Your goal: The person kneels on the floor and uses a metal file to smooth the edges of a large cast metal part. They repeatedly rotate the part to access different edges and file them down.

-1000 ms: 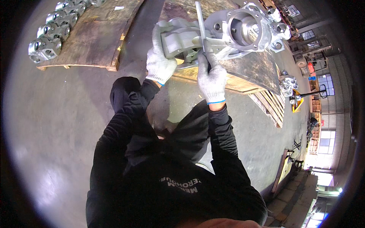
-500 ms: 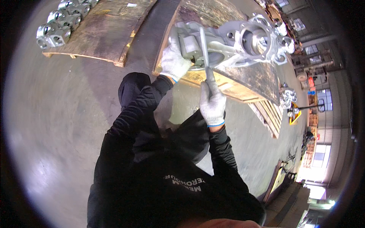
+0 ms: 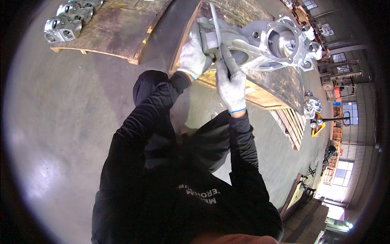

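A large silver-grey metal casting (image 3: 260, 51) with round bores lies on a wooden pallet (image 3: 280, 85) in front of me. My left hand (image 3: 193, 59), in a white knit glove, grips the casting's left end with fingers along its side and thumb near the front edge. In my gloved right hand (image 3: 231, 83) is a long, flat metal file (image 3: 215, 25). It points away from me and lies across the casting's left part. Fingers wrap round its near end, hiding the handle. The file's contact with the casting is hard to make out.
Several smaller shiny castings (image 3: 65, 28) stand on another wooden pallet (image 3: 109, 34) at the far left. To the right are slatted pallet boards (image 3: 286, 126), more castings (image 3: 312, 106) and a yellow pallet jack (image 3: 318, 126). Grey concrete floor (image 3: 73, 122) surrounds my legs.
My right hand has pushed the file forward, away from me, across the casting. My left hand stays at the casting's left end. The whole view has shifted slightly.
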A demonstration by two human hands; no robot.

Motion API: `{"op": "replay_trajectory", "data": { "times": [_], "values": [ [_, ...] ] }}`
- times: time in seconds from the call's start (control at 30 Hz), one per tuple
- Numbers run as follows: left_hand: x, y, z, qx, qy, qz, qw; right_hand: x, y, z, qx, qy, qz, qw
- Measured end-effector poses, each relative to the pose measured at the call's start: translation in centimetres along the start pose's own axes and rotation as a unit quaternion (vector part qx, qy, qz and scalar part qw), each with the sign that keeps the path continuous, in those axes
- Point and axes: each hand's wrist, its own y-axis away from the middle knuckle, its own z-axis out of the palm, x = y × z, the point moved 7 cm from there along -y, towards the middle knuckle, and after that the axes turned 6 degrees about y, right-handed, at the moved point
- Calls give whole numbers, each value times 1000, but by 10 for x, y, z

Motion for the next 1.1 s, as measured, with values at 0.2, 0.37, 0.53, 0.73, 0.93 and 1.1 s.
{"op": "replay_trajectory", "data": {
  "times": [0.2,0.37,0.53,0.73,0.93,1.1],
  "values": [
    [-3,-3,0,23,-29,8,999,0,6,-5,24,181,-20,983],
    [-6,-4,0,-8,-12,5,1000,-17,11,-7,65,301,-107,945],
    [-4,-3,-2,26,-53,23,998,-25,7,-2,33,395,-117,910],
    [-16,-2,3,7,28,14,999,-22,4,10,85,322,-158,930],
    [-30,-3,7,42,118,5,992,-25,2,15,83,300,-131,941],
    [-20,33,-8,-12,225,67,972,-38,-11,12,65,184,-139,971]
  ]
}}
